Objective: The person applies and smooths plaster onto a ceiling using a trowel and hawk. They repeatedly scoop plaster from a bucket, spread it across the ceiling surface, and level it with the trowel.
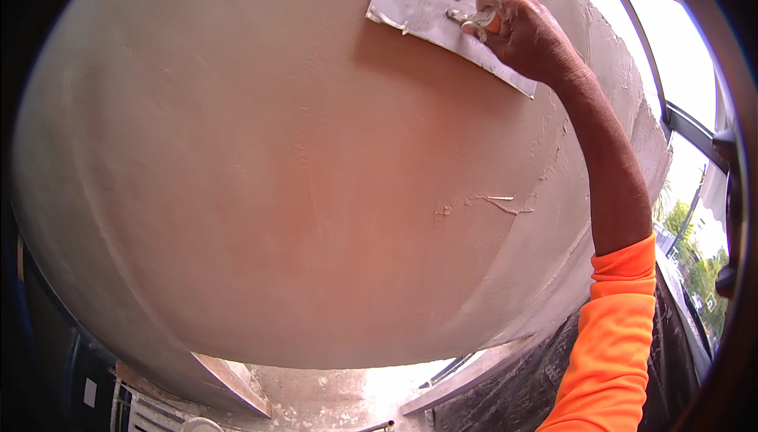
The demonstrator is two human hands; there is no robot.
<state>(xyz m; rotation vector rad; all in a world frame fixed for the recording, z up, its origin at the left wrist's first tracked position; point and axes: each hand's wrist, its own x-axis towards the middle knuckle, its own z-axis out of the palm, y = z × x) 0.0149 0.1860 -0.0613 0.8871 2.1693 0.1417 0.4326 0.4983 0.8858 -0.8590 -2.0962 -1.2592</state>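
Observation:
A wide grey plastered surface (237, 155) fills most of the view, smooth over much of its face, with raised ridges and smears toward the right. Up at the top, my right hand (512, 31) grips the handle of a flat steel trowel (410, 5), its long blade lying on or very close to the plaster and streaked with wet material. My right forearm in an orange sleeve reaches up from the lower right. My left hand is not in the picture.
At the right are a dark-framed window (683, 61) with trees beyond and black plastic sheeting (533, 392). Below the plaster are pale ledges (237, 385), a spattered floor (316, 396) and metal slats with bars (154, 408) at the lower left.

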